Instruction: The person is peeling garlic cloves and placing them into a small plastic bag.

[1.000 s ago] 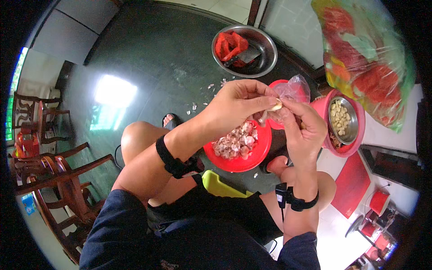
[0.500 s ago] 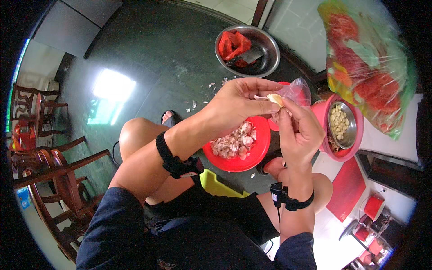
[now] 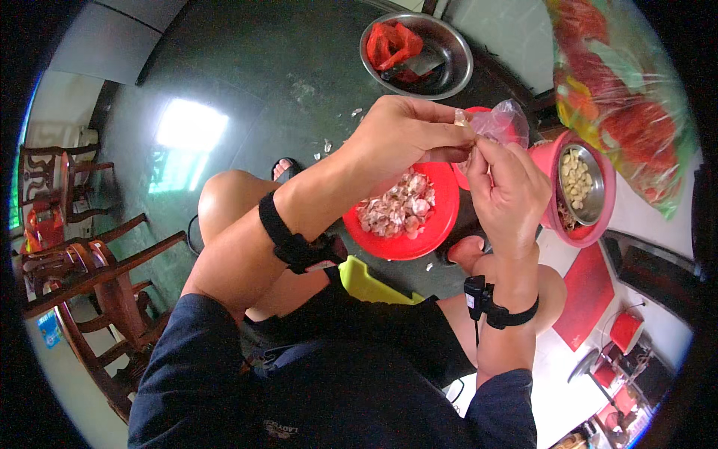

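Note:
Both my hands meet above a red basin on the floor. My left hand pinches a garlic clove between thumb and fingers. Fingertips of my right hand, closed in a pinch, press against it from the other side. Most of the clove is hidden behind the fingers. Below, the basin holds loose garlic and papery skins. To the right, a steel bowl of peeled cloves sits in a pink bucket, with skins beside it.
A clear plastic bag lies beyond my right hand. Farther off, a steel basin holds a red bag and a cleaver. A big plastic bag hangs at the upper right. Wooden chairs stand left; a lime-green piece lies between my legs.
My fingers have closed in over the clove, which showed plainly before and is now mostly covered. My hands have drawn closer together. The whole view has shifted slightly.

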A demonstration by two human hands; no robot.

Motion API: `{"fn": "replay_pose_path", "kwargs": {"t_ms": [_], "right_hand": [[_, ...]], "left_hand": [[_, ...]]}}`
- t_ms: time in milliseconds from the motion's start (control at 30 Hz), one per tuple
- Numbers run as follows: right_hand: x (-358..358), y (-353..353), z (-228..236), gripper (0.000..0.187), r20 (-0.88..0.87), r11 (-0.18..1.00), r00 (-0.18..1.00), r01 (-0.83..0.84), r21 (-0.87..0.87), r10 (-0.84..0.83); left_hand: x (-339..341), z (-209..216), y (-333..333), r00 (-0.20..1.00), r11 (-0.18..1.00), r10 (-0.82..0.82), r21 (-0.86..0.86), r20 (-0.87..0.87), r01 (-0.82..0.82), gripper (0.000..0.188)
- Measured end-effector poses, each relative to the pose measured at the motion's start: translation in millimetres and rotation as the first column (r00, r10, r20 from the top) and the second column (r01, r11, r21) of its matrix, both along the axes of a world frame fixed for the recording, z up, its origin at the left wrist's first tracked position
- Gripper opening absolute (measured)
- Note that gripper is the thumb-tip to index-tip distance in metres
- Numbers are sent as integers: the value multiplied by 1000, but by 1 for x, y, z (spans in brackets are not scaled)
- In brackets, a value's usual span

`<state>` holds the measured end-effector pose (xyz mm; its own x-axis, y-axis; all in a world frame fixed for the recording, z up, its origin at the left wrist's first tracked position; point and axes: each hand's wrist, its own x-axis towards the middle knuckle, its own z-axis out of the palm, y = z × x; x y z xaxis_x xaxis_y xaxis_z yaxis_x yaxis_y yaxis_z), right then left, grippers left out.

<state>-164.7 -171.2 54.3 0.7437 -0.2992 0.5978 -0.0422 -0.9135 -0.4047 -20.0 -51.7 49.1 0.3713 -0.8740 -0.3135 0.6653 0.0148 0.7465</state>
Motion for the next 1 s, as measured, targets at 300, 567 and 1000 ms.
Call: {"fn": "replay_pose_path", "kwargs": {"t_ms": [300, 567, 1000], "right_hand": [[5, 4, -10, 21, 78, 997, 997, 10, -74, -4], [-4, 2, -17, 17, 61, 949, 998, -17, 316, -2], [-5, -7, -9, 5, 42, 596, 998, -3, 803, -52]], "left_hand": [[4, -5, -4, 996, 995, -42, 98, 76, 34, 31], [7, -2, 4, 982, 979, -187, 86, 14, 185, 36], [5, 9, 2, 921, 962, -271, -120, -279, 246, 31]]}}
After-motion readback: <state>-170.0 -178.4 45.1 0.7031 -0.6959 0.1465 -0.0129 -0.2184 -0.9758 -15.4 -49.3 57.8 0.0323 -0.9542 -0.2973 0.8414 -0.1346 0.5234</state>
